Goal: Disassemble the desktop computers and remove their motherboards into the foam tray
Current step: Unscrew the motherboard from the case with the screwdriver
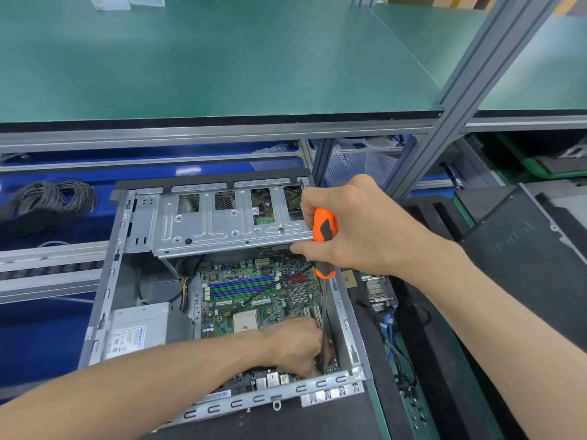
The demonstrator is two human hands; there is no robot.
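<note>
Green bench (222,68): spanning the upper frame. Open desktop case (104,281): lying at centre. Motherboard (254,300): sitting inside the case, lower centre. Right hand (359,227): gripping the orange-handled screwdriver (324,230), shaft pointing down into the case's lower right corner. Left hand (295,347): fingers curling by the shaft tip; whether it is holding anything cannot be told.

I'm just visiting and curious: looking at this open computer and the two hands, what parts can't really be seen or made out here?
All in the head view:
- The screwdriver tip and any screw under it: hidden behind the left hand.
- The left hand's fingertips: tucked low against the motherboard, so what they touch is unclear.
- Power supply label text: too small to read.
- Whatever lies under the drive cage: covered by it.
- The black tray at right: cut off by the frame edge.
</note>
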